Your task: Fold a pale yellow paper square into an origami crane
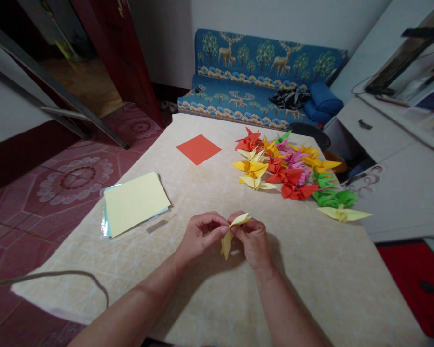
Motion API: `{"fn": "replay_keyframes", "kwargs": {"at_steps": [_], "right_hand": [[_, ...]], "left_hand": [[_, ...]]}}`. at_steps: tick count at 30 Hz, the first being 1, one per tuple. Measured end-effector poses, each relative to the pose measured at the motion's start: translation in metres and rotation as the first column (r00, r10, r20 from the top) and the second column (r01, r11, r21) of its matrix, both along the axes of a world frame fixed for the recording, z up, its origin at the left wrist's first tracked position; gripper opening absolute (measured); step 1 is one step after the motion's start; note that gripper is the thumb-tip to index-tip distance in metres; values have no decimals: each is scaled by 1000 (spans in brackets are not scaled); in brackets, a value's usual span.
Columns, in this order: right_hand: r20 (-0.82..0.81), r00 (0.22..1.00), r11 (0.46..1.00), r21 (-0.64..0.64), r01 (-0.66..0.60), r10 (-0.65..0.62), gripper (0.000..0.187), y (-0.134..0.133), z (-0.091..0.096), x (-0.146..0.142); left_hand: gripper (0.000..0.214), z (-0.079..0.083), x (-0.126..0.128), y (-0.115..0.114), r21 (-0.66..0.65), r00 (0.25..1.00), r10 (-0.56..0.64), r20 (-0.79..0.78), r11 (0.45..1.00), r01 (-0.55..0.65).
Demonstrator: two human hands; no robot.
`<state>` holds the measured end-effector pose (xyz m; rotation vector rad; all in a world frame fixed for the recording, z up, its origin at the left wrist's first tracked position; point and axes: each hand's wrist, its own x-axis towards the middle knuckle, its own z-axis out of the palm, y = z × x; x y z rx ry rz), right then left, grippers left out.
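Observation:
Between both hands, above the front middle of the table, is a pale yellow origami crane. My left hand pinches it from the left with thumb and forefinger. From the right, my right hand grips the same folded paper, its thumb on the near side and its fingers mostly hidden behind. One pointed part of the crane rises to the upper right, another hangs down. A group of finished paper cranes in red, orange, yellow, pink and green sits at the right back of the table.
A red paper square lies flat toward the back. Stacked pale yellow and blue sheets lie at the left. A cord crosses the left front corner of the tablecloth. Beyond stands a blue sofa; a white cabinet is at right.

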<state>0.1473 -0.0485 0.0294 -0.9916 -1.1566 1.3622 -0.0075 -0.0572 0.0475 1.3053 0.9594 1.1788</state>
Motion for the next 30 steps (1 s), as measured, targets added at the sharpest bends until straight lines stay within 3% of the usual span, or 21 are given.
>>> {"fn": "replay_keyframes", "kwargs": {"at_steps": [5,12,19,24,30], "right_hand": [[73,997,999,28,-26,24,10,-1,1,3],[67,996,999,-3,50,-50,19,0,-7,4],[2,999,998,-33,48,-48,24,0,-11,5],[-1,999,998,-48,-33,33,22,1,-7,5],[120,989,994,58,-89,82,23,0,1,0]], "left_hand": [[17,0,-2,0,-179,987,-72,143,979,97],[21,-2,-2,1,-232,968,-107,228,959,161],[20,-5,-3,2,-225,960,-140,243,954,196],[22,-3,-2,3,-212,981,-107,161,967,140],[21,-8,-1,6,-145,999,18,42,989,-11]]}}
